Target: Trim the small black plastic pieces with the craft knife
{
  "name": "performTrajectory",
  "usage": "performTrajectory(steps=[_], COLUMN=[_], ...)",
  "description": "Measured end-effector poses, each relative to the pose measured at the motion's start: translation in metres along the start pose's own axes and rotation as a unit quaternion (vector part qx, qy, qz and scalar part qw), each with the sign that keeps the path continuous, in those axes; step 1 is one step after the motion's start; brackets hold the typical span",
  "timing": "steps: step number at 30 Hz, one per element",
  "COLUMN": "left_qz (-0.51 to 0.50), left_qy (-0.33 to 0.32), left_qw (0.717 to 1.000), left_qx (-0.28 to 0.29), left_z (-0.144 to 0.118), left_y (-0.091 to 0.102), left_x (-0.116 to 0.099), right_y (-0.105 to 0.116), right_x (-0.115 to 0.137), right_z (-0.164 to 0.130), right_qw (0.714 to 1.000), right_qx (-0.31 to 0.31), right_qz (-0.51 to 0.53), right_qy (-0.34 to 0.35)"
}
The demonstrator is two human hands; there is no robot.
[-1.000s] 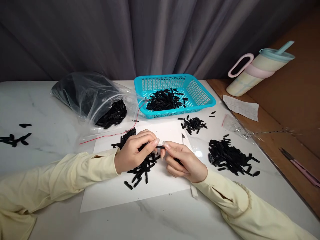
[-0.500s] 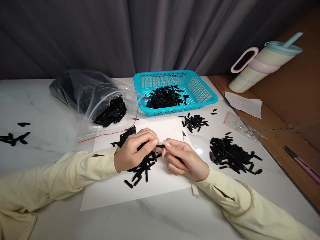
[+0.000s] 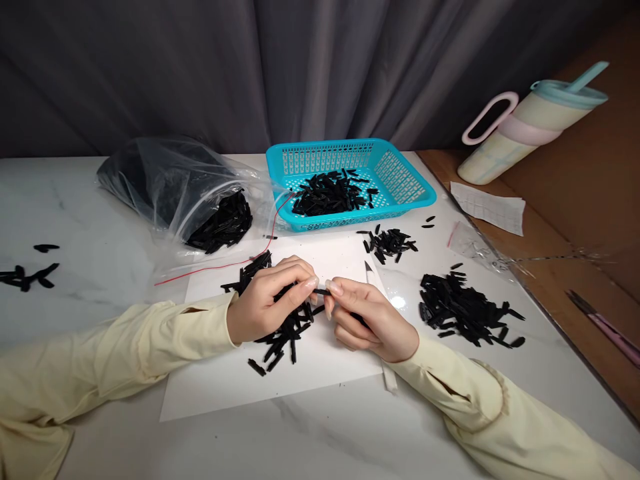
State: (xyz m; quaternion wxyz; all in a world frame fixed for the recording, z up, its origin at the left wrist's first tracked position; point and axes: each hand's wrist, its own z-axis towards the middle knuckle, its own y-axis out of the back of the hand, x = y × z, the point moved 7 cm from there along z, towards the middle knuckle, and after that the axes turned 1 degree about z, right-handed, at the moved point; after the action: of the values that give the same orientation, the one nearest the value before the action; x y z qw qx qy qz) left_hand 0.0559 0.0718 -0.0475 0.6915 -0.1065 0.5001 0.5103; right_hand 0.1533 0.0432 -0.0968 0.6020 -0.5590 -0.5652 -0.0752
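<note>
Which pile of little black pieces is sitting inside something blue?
The pile at the back, lying in the blue basket. The other piles lie in the clear plastic bag, on the white paper under the hands, or loose on the table.

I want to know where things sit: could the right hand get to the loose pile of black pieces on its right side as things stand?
Probably yes. The right hand pinches a small black piece together with the left hand, so it would have to let go first, but only bare table lies between it and the pile.
</note>
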Motion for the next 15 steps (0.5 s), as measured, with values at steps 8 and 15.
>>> performTrajectory(steps=[8,15], left_qz=[-0.014,-0.009], left_qy=[0.048,0.088], left_qw=[0.999,0.996], left_qx=[0.014,0.025], left_z=[0.000,-0.002], left_y=[0.000,-0.001], left_x=[0.004,0.009], right_y=[0.006,0.089], right_x=[0.037,0.099], right_z=[-0.026,-0.144], right_qw=[0.974,0.620], right_qx=[-0.079,-0.362], right_qz=[-0.210,-0.696], right_qy=[0.030,-0.020])
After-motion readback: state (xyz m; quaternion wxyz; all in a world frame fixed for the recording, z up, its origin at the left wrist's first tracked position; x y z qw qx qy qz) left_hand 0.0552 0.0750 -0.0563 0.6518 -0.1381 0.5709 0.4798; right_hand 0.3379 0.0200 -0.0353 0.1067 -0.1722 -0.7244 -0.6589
